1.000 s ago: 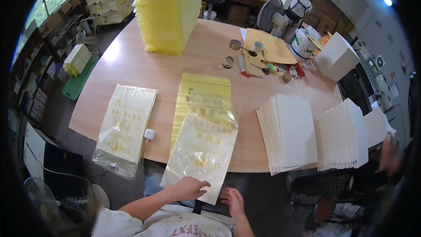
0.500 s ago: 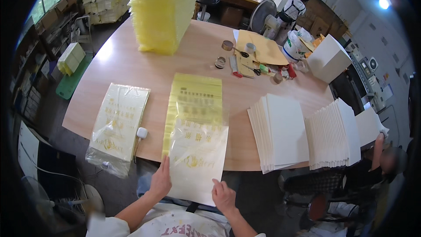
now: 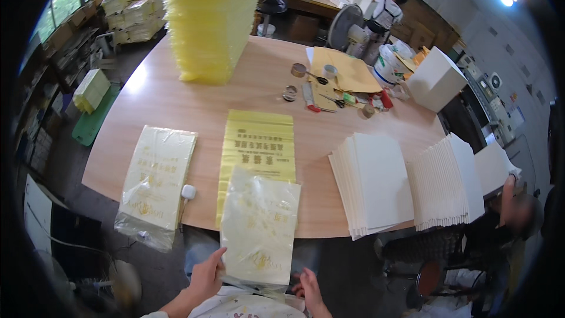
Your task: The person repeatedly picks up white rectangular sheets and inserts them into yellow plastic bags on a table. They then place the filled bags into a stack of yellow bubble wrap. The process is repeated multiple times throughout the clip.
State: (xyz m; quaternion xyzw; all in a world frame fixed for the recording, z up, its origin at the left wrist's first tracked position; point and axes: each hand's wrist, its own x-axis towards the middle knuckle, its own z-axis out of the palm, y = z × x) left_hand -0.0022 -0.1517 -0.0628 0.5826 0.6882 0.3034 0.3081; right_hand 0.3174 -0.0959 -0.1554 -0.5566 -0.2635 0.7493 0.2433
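Note:
A clear plastic bag (image 3: 259, 232) with gold print lies around white sheets in front of me, its near end past the table edge and crumpled. My left hand (image 3: 207, 274) is at its lower left edge, index finger stretched out and fingertips touching the side. My right hand (image 3: 310, 290) is beside the lower right corner, fingers loosely bent and apart, with nothing seen in them. Under the bag's far end lies a flat yellow printed bag (image 3: 259, 141).
Packed clear bags (image 3: 158, 171) lie left, beside a small white case (image 3: 188, 192). White paper stacks (image 3: 382, 182) stand right. A tall yellow pile (image 3: 206, 23), tape rolls (image 3: 299, 70) and scissors (image 3: 335, 101) are farther back. Another person's hand (image 3: 509, 184) touches paper at far right.
The clear bag with its sheets has come toward me, baring more of the yellow bag's print. Both hands have moved nearer my body, and the right one has drawn away from the sheet's surface.

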